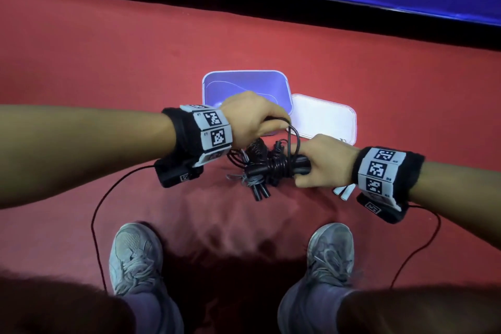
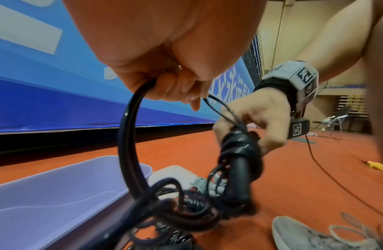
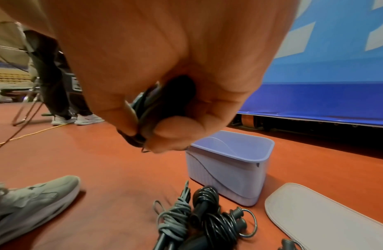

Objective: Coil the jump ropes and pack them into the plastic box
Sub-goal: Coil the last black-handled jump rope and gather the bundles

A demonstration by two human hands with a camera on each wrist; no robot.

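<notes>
Right hand (image 1: pixel 322 163) fingers curl round the black rope (image 1: pixel 282 165) bundle at its handles. Left hand (image 1: pixel 252 116) fingers pinch the rope's free loop above the bundle. Coiled ropes (image 3: pixel 199 219) lie below the fingers; box (image 1: pixel 217 81) open just beyond, lid (image 1: pixel 325 119) beside.

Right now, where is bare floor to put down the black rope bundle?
Bare red floor lies left of the lilac plastic box and between the grey shoes. Crowded: coiled ropes before the box, white lid at its right.
</notes>
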